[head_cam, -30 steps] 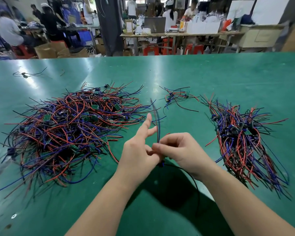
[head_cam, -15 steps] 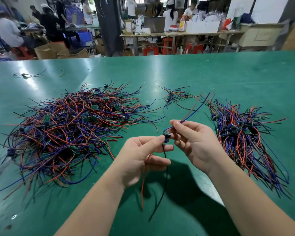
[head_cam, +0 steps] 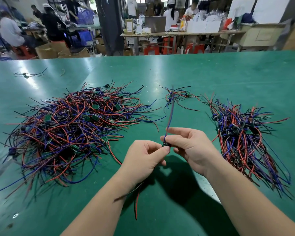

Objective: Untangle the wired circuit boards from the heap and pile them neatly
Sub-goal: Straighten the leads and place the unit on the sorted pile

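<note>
We see the green table [head_cam: 211,74] bearing the large tangled heap [head_cam: 71,130] of red, blue and black wires and small green boards at left. The roughly aligned pile [head_cam: 245,142] lies at right. Between them, raised off the table, the left hand [head_cam: 143,159] and right hand [head_cam: 192,150] both pinch one small wired board [head_cam: 165,144]. Its blue and red leads rise upward, and its red and black ones trail below.
</note>
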### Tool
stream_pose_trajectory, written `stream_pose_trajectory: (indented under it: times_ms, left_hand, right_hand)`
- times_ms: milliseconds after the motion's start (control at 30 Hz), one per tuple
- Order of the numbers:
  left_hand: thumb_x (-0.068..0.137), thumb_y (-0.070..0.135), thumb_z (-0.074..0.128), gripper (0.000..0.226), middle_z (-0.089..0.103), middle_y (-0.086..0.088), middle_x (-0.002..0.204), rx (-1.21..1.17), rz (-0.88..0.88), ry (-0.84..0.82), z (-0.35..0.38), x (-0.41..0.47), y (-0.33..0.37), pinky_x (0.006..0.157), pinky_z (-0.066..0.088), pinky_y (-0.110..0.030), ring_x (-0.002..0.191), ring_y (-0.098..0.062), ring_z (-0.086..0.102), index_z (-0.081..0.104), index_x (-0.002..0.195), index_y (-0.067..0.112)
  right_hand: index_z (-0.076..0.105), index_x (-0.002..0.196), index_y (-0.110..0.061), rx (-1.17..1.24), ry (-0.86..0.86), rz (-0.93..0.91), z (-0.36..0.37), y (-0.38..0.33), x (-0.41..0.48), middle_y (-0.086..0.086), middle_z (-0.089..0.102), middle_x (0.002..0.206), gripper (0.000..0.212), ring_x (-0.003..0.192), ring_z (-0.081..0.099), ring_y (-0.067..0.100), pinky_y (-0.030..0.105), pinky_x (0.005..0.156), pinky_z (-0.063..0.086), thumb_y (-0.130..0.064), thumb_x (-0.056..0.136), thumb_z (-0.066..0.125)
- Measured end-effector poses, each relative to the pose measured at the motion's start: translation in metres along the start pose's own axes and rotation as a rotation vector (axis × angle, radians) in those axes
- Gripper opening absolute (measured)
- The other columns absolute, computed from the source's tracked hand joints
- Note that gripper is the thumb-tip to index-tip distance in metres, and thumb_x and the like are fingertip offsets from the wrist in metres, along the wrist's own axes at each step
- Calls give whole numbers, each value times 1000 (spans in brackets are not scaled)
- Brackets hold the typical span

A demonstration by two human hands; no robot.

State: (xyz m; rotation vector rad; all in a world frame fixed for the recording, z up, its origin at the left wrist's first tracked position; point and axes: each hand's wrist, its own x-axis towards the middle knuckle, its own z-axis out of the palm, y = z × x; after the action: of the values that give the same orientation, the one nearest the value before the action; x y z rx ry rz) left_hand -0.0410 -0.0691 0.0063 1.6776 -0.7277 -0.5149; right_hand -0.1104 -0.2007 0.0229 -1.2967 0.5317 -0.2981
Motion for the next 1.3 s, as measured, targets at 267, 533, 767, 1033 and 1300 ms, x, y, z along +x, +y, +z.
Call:
stream_pose_trajectory:
  times_ms: [267,533,767,1033,1300]
  left_hand:
    - [88,25,66,24,65,2,53,38,13,-124,6,-3,-4,44,34,-15,42,-4,44,71,71,9]
    - [81,38,66,27,68,1,58,63,-105,-367,11,-8,-6,51,52,-26,50,-14,61,70,79,11]
    - [82,37,66,18,69,6,68,121,-38,-391,12,-9,-5,57,43,-16,56,-3,55,74,79,21]
    - [80,27,76,2,62,13,71,197,56,-308,10,-8,-5,63,46,-18,63,0,56,76,80,28]
    - [93,13,55,12,74,-3,79,-335,-169,-234,4,-6,13,51,48,-19,63,-9,65,66,94,16]
  right_hand:
    - [66,74,-7,-6,22,8,-8,-4,2,6,70,62,7,54,61,9,16,51,43,-5,80,69]
    - [61,87,-2,214,224,-9,-43,-25,9,10,70,62,6,53,69,18,17,42,48,-1,83,65]
    - [57,77,-4,319,365,-78,-51,-29,11,5,63,49,12,51,69,21,14,36,43,-3,87,63]
    - [51,87,-8,393,350,-53,-53,-32,13,1,59,42,11,42,63,9,11,33,40,-12,97,51]
    - [43,107,-16,344,179,-32,-42,-28,8,20,65,95,10,63,70,28,25,41,50,-9,101,39]
